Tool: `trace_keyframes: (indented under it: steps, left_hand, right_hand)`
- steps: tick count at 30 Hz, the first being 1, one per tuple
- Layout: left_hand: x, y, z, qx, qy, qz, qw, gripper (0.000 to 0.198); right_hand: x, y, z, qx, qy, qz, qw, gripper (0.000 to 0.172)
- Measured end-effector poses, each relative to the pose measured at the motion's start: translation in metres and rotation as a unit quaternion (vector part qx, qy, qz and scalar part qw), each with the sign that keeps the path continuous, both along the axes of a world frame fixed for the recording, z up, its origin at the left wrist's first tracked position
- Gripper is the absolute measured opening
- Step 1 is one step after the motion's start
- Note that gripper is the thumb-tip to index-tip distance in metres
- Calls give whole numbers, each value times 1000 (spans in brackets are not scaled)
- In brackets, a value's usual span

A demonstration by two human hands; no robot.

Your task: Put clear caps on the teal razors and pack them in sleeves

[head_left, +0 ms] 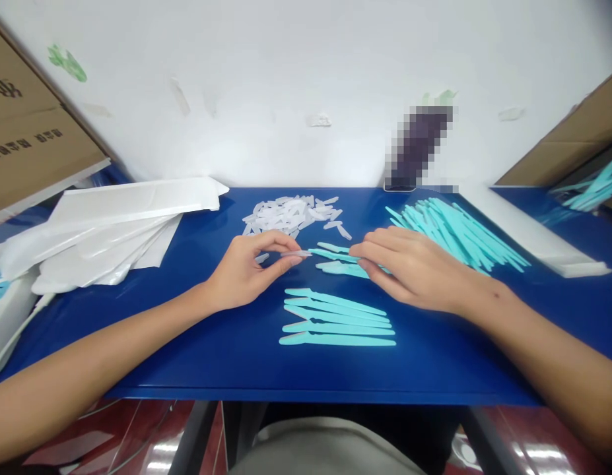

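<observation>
My left hand pinches a small clear plastic cap between thumb and fingers. Its open end points right at the tip of a teal plastic razor-like stick. My right hand grips that teal stick, with two more teal sticks lying under its fingers. Below the hands, several capped teal sticks lie in a neat row on the blue table.
A heap of clear caps lies behind the hands. A big pile of teal sticks sits at the right. White plastic bags lie at the left. Cardboard boxes flank both sides, and a white tray edge runs along the right.
</observation>
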State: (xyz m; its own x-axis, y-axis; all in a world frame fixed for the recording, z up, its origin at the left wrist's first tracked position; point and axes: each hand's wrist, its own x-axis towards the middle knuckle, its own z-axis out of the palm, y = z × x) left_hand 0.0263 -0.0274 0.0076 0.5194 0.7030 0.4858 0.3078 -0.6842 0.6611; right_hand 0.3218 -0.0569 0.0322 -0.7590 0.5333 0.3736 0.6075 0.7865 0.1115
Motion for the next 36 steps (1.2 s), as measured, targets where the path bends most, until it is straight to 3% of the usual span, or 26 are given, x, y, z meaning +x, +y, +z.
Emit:
trace_keyframes:
  steps: [6,21,28,30,32,34,36]
  left_hand:
    - [1,1,-2,8,-11,17,1000,18]
    - [2,1,-2,-4,-25,-14,1000,13]
    - [12,-9,-3,5,-4,-25,1000,13]
    - [12,-7,-2,54,31,-22,998,16]
    - [7,-1,1,156,102,-21,982,22]
    - [-3,9,7,270,199,-10,942,28]
    - [-15,18,14,330,291,9,898,32]
  right_hand:
    - [2,-1,0,-14,5,-6,1000,29]
    - [3,-1,-3,-26,29,-41,998,28]
    - [-12,-9,-5,2,27,-2,1000,28]
    - [-15,-11,-7,-19,44,5,999,28]
    - [-15,-10,-9,-51,59,-13,997,29]
    - [-10,-6,-11,-68,62,-41,995,30]
    - [-4,-1,-12,-75,57,-75,993,31]
